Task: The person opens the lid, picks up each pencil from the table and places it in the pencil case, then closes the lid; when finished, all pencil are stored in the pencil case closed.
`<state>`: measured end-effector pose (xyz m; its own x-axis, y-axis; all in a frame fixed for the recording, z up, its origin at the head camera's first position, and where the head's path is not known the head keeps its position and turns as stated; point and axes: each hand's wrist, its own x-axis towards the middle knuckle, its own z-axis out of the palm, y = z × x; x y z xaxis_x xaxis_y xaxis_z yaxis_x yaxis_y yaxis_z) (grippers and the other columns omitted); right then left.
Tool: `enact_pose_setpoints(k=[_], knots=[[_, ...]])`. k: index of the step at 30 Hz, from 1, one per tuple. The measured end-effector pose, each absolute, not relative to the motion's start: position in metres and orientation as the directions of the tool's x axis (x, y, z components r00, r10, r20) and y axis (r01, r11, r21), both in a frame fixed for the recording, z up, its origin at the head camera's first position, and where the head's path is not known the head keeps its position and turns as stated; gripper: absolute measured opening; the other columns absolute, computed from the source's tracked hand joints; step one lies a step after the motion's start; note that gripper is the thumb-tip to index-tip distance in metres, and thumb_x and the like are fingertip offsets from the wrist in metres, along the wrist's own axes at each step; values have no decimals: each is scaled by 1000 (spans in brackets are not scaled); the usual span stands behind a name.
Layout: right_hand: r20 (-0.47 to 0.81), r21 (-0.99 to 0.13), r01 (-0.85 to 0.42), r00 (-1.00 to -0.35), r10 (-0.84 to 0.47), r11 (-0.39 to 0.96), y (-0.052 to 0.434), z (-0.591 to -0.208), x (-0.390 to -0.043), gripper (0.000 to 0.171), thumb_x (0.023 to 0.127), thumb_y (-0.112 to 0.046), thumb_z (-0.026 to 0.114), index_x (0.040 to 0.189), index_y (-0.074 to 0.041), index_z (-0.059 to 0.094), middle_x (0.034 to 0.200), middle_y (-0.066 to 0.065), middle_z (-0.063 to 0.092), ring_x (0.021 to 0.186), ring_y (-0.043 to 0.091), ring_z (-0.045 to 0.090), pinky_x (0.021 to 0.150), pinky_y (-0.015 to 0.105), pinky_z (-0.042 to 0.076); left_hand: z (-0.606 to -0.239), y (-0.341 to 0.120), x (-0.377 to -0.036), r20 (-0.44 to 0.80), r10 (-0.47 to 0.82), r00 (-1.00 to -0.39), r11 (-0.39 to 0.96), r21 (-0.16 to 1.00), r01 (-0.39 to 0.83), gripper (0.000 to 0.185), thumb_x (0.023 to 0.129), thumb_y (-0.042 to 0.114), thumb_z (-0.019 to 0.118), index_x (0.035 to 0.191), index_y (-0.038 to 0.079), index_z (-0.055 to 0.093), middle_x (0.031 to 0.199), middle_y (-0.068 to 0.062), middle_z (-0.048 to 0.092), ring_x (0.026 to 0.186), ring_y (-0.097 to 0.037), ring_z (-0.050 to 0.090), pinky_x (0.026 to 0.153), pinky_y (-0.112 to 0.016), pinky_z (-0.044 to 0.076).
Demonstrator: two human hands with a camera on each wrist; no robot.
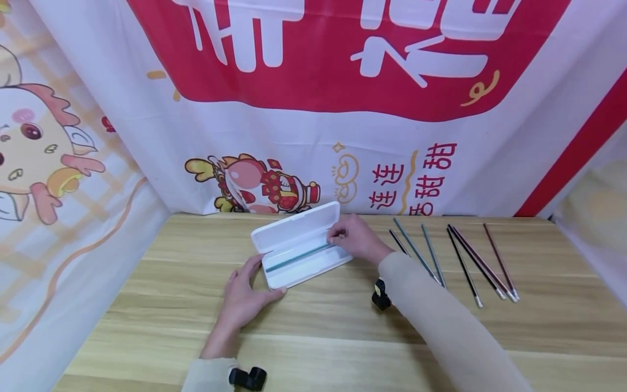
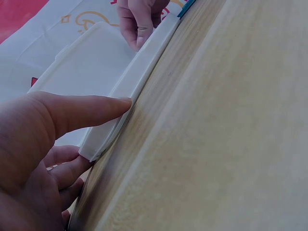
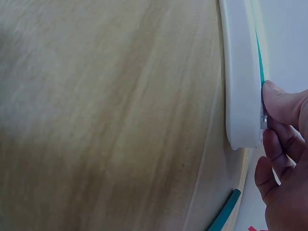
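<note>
left hand (image 1: 245, 298): fingers straight, spread | right hand (image 1: 355, 238): fingertips pinched

Smooth matt white plastic case (image 1: 300, 246) on light wood-grain table (image 1: 318, 326), cloth backdrop (image 1: 313, 109).

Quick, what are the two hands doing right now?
Left hand: open, straight fingers resting against the corner of the white pencil case.
Right hand: pinching the end of the green pencil lying in the case.
</note>
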<state>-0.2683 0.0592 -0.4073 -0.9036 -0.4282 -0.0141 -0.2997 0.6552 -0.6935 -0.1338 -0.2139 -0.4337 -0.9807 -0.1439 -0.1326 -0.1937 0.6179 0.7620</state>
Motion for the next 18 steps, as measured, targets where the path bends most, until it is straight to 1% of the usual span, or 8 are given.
enact_pose_setpoints(k=[4, 7, 12, 18], knots=[[-38, -642, -291, -912, -408, 709, 58, -408, -268, 10, 99, -11, 76, 98, -19, 83, 100, -2, 78, 111, 22, 54, 102, 42, 47, -433, -213, -134, -135, -148, -980, 618, 761, -198, 96, 85, 38, 91, 165, 24, 40, 174, -14, 40, 166, -40, 24, 139, -57, -2], [-49, -620, -294, -911, -410, 727, 57, -407, -267, 10, 99, -12, 76, 97, -19, 83, 100, -3, 78, 113, 23, 53, 100, 41, 47, -434, -213, -134, -134, -147, -980, 618, 761, -197, 97, 84, 37, 91, 165, 23, 40, 174, -14, 39, 166, -40, 24, 139, -56, -2], [-58, -623, -293, -907, -417, 725, 57, -405, -264, 10, 100, -13, 76, 98, -19, 83, 100, -3, 76, 115, 23, 51, 100, 41, 46, -434, -214, -134, -134, -147, -980, 625, 755, -197, 96, 85, 38, 91, 165, 23, 40, 173, -15, 40, 166, -40, 25, 139, -55, -2], [-67, -652, -266, -912, -404, 710, 58, -404, -262, 8, 100, -15, 76, 99, -19, 83, 102, -2, 75, 119, 24, 50, 105, 43, 46, -434, -214, -134, -133, -142, -981, 623, 758, -193, 97, 84, 38, 91, 165, 22, 40, 173, -15, 40, 166, -40, 26, 139, -55, -2]])
